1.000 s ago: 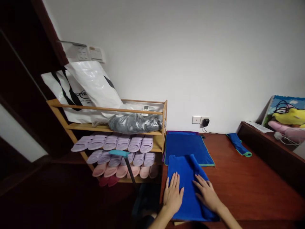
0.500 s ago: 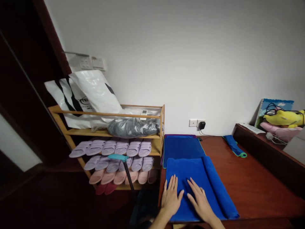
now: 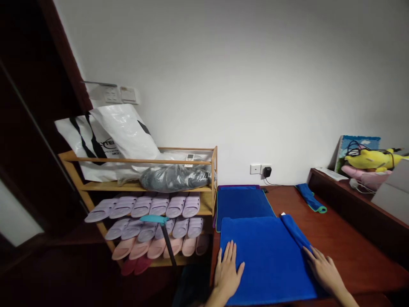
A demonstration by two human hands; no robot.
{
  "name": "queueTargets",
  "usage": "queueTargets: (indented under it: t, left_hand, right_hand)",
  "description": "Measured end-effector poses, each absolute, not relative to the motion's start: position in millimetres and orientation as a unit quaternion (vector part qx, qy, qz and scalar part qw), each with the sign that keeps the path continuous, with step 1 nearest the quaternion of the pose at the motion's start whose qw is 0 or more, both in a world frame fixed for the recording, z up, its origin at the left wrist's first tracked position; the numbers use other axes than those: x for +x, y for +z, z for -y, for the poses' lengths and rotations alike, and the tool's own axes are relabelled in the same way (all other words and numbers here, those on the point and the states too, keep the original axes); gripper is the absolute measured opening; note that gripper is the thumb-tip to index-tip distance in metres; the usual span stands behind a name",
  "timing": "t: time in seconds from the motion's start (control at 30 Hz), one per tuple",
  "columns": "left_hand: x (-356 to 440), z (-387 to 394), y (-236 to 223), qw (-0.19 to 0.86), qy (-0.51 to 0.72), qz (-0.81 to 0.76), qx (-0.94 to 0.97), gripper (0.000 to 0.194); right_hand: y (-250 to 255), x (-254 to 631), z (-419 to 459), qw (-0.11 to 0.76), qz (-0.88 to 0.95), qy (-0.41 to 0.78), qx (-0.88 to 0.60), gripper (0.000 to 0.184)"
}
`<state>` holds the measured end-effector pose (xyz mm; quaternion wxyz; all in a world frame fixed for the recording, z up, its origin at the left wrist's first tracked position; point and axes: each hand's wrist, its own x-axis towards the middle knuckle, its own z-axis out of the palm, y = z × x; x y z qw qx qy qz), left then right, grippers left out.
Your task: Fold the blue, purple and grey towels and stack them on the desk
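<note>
- Got a big white wall (image 3: 223, 76) across the back, with a reddish-brown surface (image 3: 358, 256) below it on the right.
- Can see a wooden shoe rack (image 3: 105, 186) just left of the surface, loaded with lilac slippers (image 3: 141, 206) and, lower down, pink slippers (image 3: 156, 248).
- Now to the bright blue cloth (image 3: 268, 251): lying at the near left of the surface, spread wider than half a second ago, with a slimmer roll (image 3: 294, 230) left along the right side.
- Spotting white bags (image 3: 123, 132) on top of the rack, beside a dark bundle (image 3: 174, 178) in clear plastic.
- Also have a darker blue cloth (image 3: 243, 204) just behind the bright one, on top of something purple.
- Pressing flat on the left part of the bright cloth with the left hand (image 3: 226, 270), grip open, in pretty much the same spot as before.
- Touching the roll with the right hand (image 3: 325, 270), grip open, fingers stretched out; moved well to the right from mid-cloth, away from the left hand.
- Seeing a small green-edged blue cloth (image 3: 309, 198), bunched up long and narrow near the back right.
- Smallest bit: now showing a tiny white tag (image 3: 283, 214) by the roll's far end.
</note>
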<state>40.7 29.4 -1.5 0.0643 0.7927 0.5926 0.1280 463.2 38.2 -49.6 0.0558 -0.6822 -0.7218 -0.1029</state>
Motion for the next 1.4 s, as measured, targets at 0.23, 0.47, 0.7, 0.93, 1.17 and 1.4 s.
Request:
queueTargets:
  t: [0.23,0.47,0.7,0.93,1.17,1.4]
  left_hand:
    - [32,-19,-11,0.045,0.133,-0.583,0.8,0.061]
    - [18,3,-26,-0.033,0.152,-0.567,0.809,0.061]
    - [10,19,-40,-0.116,0.171,-0.564,0.799,0.062]
    - [9,19,-38,-0.123,0.195,-0.559,0.796,0.062]
    - [13,24,-25,-0.115,0.201,-0.563,0.793,0.054]
    - [2,27,-24,-0.134,0.22,-0.519,0.815,0.044]
  right_hand:
    - [-45,488,-21,0.062,0.594,-0.141,-0.79,0.052]
    - [-5,335,-7,0.263,0.747,0.02,-0.61,0.048]
    - [-21,266,6,0.193,0.812,0.091,-0.544,0.054]
    - [-56,446,-7,0.129,0.708,-0.055,-0.692,0.055]
    - [-22,528,-3,-0.003,0.546,-0.104,-0.832,0.049]
    - [-1,411,-6,0.147,0.718,-0.074,-0.676,0.051]
